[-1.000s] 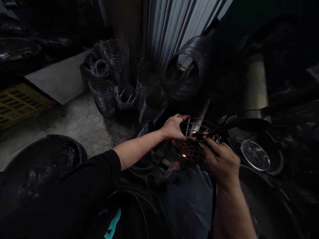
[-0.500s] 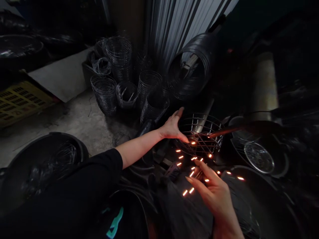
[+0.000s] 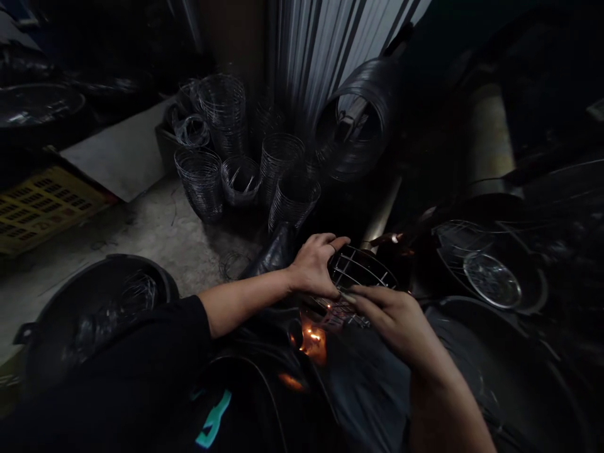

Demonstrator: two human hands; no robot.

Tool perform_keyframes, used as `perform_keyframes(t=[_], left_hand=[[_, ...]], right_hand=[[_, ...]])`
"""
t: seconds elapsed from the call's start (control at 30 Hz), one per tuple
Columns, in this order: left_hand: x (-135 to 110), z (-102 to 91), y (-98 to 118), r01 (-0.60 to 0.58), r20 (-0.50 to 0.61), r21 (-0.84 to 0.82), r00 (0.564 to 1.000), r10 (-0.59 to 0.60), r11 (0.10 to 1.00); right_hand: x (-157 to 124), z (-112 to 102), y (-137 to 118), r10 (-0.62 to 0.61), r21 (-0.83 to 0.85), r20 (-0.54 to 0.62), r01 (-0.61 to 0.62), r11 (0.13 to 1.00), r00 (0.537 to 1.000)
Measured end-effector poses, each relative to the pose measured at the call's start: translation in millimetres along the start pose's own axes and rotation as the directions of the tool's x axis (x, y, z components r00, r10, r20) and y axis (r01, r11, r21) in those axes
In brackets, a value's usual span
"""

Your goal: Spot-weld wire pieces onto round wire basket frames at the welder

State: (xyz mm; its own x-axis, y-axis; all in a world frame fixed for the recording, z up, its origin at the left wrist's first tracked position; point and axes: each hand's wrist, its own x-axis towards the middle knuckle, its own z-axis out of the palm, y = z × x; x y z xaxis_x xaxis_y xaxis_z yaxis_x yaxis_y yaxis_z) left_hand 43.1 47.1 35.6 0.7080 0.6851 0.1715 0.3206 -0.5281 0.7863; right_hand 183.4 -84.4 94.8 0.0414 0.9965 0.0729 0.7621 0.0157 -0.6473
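A small round wire basket [image 3: 361,267] sits tilted in front of me, over my lap. My left hand [image 3: 314,264] is curled over its left rim, fingers wrapped on the wire. My right hand [image 3: 391,314] reaches in from the lower right and its fingertips pinch the basket's near rim. A dark electrode arm [image 3: 396,238] with a glowing tip stands just right of the basket. An orange glow [image 3: 312,338] shows below the basket, near my knee.
Several stacks of wire rings [image 3: 245,170] and a large wire coil [image 3: 358,126] stand on the concrete floor ahead. A black tub [image 3: 94,302] with wire parts is at lower left, a yellow crate [image 3: 42,204] at far left. A dark basin with a shiny disc [image 3: 491,280] lies right.
The sparks have stopped. Both hands, spread open half a second ago, have closed on the basket, which has been pulled lower and tilted away from the electrode arm.
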Motion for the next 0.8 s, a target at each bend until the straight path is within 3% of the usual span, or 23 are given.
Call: perform_keyframes(t=[0.1,0.17,0.23,0.3,0.43,0.63,0.8], left_hand=[[-5,2.1,8,0.018,0.013,0.063,1.000,-0.019,0.998],[-3,3.3,10,0.037,0.028,0.089,0.999,-0.039,0.995],[1,4.3,12,0.044,0.030,0.097,0.998,-0.047,0.994],[5,6.1,13,0.042,0.025,0.091,0.999,-0.045,0.995],[16,11.0,18,0.025,-0.002,0.083,1.000,-0.025,0.996],[36,14.6,24,0.005,-0.050,0.072,0.999,-0.001,0.997],[53,12.8,26,0.076,-0.040,0.054,0.996,-0.074,0.996]], right_hand=[[2,6,7,-0.005,-0.284,0.006,0.006,0.959,1.000],[-2,9,10,-0.098,-0.519,0.012,0.090,0.850,0.995],[-8,13,13,-0.176,-0.639,0.018,0.146,0.755,0.984],[-12,15,17,-0.241,-0.655,-0.021,0.169,0.737,0.970],[-11,13,29,-0.343,-0.595,-0.169,0.182,0.783,0.924],[4,-4,39,-0.424,-0.553,-0.240,0.236,0.799,0.873],[16,-12,47,-0.375,-0.540,-0.260,0.187,0.820,0.890]])
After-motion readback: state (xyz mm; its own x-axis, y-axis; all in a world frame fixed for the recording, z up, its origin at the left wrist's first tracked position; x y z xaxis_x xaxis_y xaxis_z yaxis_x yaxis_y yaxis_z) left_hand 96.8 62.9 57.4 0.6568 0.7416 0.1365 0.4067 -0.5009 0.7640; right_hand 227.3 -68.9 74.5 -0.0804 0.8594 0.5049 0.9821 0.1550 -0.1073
